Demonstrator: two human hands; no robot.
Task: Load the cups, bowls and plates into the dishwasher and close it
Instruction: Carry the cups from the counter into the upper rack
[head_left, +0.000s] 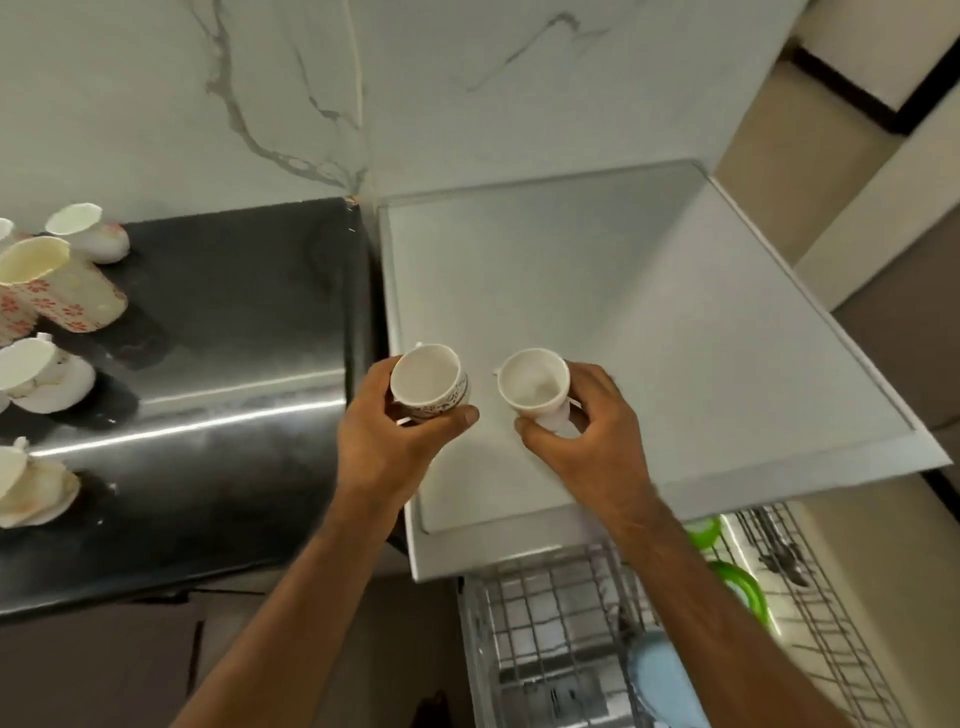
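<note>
Each hand holds one small cup: left hand (384, 436) wraps the patterned cup (428, 383), right hand (587, 431) wraps the white cup (532, 387). They look light and breakable, so hold the sides firmly.

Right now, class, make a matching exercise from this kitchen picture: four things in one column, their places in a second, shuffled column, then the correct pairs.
Things
1. white cup with dark patterned band
2. plain white cup
3. tall cream mug with red flowers
4. pale blue dish

Places
A. black counter
B. right hand
C. wire dishwasher rack
D. left hand

Pairs: 1-D, 2-B, 3-A, 4-C
</note>
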